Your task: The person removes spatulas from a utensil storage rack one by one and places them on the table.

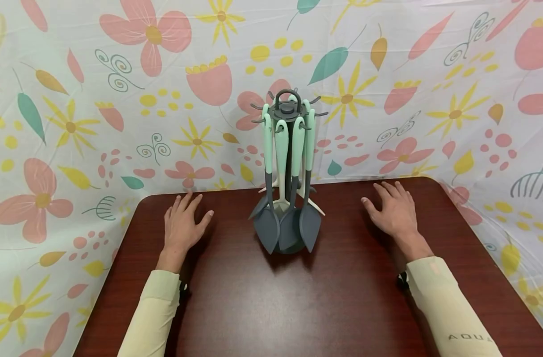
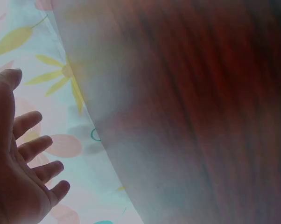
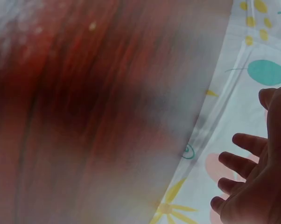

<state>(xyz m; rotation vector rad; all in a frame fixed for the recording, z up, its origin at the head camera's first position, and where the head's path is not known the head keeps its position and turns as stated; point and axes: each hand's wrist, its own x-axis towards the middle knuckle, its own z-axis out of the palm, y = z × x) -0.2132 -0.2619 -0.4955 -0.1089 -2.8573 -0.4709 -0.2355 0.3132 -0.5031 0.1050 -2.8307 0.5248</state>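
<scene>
A utensil stand (image 1: 287, 110) with a dark looped top and hooks stands upright at the table's back middle. Several kitchen utensils with mint-green handles (image 1: 282, 146) and dark grey heads (image 1: 267, 229) hang around it. To its left, my left hand (image 1: 181, 225) lies palm down near the table's back left, fingers loosely spread and holding nothing. My right hand (image 1: 394, 210) is at the back right, likewise spread, apart from the stand. Each wrist view shows bare fingers, the left hand (image 2: 19, 168) and the right hand (image 3: 257, 172), with nothing in them.
The dark red-brown wooden table (image 1: 293, 307) has rounded back corners. Behind it and along both sides hangs a white cloth (image 1: 119, 109) printed with flowers and leaves, close to the table's back edge.
</scene>
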